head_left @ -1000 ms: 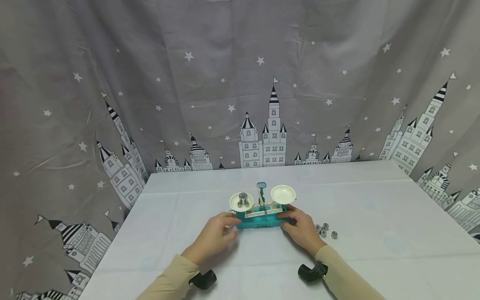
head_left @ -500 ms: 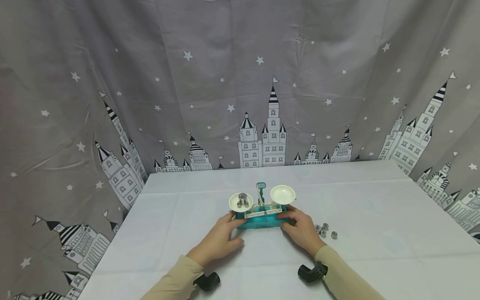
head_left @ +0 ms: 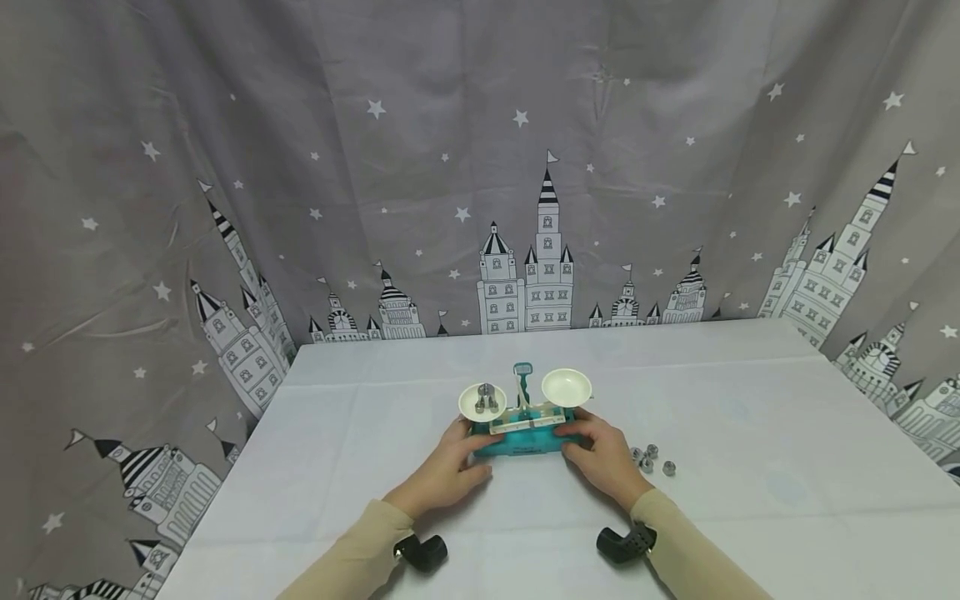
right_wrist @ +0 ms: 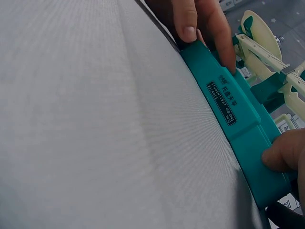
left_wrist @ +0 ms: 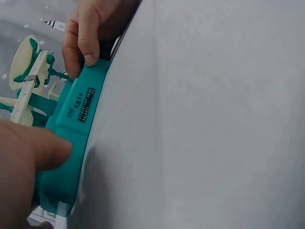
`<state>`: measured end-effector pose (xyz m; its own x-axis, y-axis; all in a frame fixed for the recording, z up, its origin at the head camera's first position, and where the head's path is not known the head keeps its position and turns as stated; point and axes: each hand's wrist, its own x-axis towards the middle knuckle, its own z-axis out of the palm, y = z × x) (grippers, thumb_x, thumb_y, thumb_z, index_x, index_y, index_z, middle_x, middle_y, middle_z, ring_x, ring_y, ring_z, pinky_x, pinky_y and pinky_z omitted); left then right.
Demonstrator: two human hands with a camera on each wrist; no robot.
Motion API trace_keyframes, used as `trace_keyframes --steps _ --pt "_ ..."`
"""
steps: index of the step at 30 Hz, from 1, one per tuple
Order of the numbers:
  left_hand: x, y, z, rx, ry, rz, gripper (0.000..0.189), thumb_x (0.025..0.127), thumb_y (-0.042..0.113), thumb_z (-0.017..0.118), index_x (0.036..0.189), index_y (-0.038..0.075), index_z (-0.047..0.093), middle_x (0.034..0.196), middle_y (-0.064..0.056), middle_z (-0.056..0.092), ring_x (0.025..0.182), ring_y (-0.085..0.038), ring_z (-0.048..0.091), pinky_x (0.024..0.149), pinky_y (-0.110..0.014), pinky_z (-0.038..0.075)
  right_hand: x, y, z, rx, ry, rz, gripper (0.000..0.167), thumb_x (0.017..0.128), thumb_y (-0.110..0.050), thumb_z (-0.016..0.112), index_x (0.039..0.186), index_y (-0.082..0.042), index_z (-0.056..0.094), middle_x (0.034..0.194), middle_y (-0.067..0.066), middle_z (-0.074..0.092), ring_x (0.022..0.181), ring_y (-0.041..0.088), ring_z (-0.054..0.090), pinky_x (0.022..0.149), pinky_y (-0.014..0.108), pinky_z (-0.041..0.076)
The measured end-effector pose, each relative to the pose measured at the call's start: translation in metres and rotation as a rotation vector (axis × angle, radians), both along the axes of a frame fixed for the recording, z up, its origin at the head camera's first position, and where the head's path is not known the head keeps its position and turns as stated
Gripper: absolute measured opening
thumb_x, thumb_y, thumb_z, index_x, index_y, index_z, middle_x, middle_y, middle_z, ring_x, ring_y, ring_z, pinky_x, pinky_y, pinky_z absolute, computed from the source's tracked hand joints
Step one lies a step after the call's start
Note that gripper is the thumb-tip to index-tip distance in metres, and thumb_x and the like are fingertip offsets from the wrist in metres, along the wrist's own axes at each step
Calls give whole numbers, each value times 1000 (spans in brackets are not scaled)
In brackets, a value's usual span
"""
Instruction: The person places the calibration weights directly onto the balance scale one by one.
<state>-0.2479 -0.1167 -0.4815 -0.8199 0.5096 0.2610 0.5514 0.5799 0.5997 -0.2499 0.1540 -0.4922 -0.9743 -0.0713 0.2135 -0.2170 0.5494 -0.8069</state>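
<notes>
A green tray balance (head_left: 525,442) stands on the white table, its base facing me. My left hand (head_left: 446,473) grips the left end of the base, thumb in front and fingers round the side. The other end is held by my right hand (head_left: 603,458) with its thumb and fingers. On the left cream pan (head_left: 467,403) sit several small metal weights (head_left: 487,398), clustered together. The right pan (head_left: 567,388) holds nothing and sits higher. In the left wrist view, the ruled beam (left_wrist: 27,93) crosses above the printed base front.
Several loose metal weights (head_left: 648,458) lie on the table just right of my right hand. Behind the table (head_left: 750,400) hangs a grey curtain (head_left: 420,150) printed with castles and stars. Black wrist cameras (head_left: 626,546) sit under both sleeves.
My left hand has moved right and forward, from beside the base's left end to a grip on it. The right hand and the weights stay where they were.
</notes>
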Motion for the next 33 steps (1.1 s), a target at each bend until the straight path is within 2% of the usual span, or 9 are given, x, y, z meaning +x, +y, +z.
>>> trace_keyframes --steps 5,12,25,33 --pt "-5 1 -6 31 -29 19 40 92 1 60 130 8 69 157 -30 37 148 -47 34 118 -65 32 -1 0 0 7 -7 -4 20 85 -5 68 101 -10 78 149 25 53 142 46 47 118 60 37" --pt "-8 6 -12 75 50 87 41 91 -7 54 121 11 75 143 -24 55 134 -42 52 112 -61 42 0 0 1 4 -5 -1 20 85 -5 68 102 -10 78 149 26 53 142 47 47 118 60 37" --pt "-6 6 -12 83 13 94 41 92 -8 54 123 10 74 146 -26 53 138 -43 50 114 -61 40 1 3 1 8 -8 15 20 86 -4 69 102 -11 78 150 26 53 142 47 46 118 62 36" --pt "-6 7 -11 78 14 99 41 93 -8 54 123 10 74 147 -25 53 138 -43 49 114 -61 40 2 9 10 -15 1 28 23 84 -1 67 103 -9 78 147 25 56 141 45 49 116 59 40"
